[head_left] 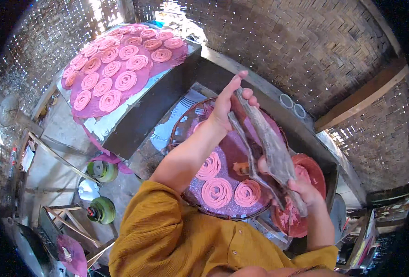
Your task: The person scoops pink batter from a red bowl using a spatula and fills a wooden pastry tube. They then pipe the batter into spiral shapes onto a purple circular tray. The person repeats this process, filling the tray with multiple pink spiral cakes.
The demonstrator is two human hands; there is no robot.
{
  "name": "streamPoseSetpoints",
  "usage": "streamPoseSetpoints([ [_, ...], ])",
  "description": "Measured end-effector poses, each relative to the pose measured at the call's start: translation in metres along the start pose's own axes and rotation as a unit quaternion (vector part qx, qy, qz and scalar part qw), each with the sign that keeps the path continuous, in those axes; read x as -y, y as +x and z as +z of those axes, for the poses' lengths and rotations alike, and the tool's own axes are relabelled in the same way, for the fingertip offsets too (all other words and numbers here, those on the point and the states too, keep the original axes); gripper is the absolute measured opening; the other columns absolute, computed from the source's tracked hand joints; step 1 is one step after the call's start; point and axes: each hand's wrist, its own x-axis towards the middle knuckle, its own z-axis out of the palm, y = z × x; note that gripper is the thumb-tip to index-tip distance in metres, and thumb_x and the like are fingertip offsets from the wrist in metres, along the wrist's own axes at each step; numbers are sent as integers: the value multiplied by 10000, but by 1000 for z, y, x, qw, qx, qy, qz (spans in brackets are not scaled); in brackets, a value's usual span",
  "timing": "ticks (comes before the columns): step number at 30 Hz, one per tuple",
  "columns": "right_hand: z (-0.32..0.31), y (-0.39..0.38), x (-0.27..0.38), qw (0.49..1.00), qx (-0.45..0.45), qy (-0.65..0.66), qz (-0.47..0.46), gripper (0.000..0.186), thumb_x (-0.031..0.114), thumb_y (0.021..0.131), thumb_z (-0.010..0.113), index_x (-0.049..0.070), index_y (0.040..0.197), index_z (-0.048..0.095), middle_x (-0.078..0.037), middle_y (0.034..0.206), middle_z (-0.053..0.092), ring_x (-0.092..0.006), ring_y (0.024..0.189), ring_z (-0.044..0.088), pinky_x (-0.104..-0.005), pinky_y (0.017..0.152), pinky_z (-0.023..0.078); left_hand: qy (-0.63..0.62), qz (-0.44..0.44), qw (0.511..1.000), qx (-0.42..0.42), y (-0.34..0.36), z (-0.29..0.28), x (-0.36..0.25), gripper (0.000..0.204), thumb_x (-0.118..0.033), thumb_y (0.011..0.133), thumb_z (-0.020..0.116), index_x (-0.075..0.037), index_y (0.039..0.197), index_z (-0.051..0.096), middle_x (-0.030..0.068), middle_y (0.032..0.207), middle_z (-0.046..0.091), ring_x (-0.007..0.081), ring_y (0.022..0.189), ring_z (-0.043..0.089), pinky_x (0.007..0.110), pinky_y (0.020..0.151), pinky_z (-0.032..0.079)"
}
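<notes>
Left hand (pixel 232 99) part-open at wood (pixel 274 147); right hand (pixel 307 193) clasping (lower end).

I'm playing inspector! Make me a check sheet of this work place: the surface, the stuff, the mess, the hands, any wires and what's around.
Surface: round tray, lined in purple.
Job's things: pink swirls on the tray; long grey board, wooden-looking, above it; red bowl with pink paste at right.
Clutter: two green canisters on the floor at left.
Hands: left hand at the board's upper end, grip unclear; right hand gripping its lower end.
Cables: nothing seen.
Surroundings: woven walls; bench at left bearing more swirls.
</notes>
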Motion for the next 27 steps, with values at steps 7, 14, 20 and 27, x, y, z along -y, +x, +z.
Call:
streamPoseSetpoints([
  [7,-5,-8,8,992,-3,-117,-51,696,401,666,669,-53,1158,477,-76,1056,557,-176,940,524,-282,809,403,-11,28,994,106,-5,21,-25,313,-304,838,511,-216,1133,451,-3,659,501,179,638,537,375,658,458],
  [14,11,-16,25,980,-17,-180,-77,555,351,681,676,-36,1056,548,-38,891,585,-136,809,536,-279,705,429,-27,48,989,136,-6,35,-31,319,-308,829,497,-211,1130,460,-7,621,500,175,601,538,367,640,454],
  [20,12,-38,19,976,-21,-201,-74,506,307,675,691,-35,1031,576,-40,899,595,-118,825,531,-271,730,421,-15,40,990,136,-27,47,-21,368,-324,861,400,-211,1206,461,-41,593,522,146,581,543,348,657,436],
  [27,35,-34,48,965,-64,-233,-99,470,285,658,711,-29,991,601,-27,856,611,-103,759,539,-266,696,428,8,97,984,151,-18,67,-44,378,-317,856,423,-123,1173,494,-45,576,493,127,539,500,339,640,447],
])
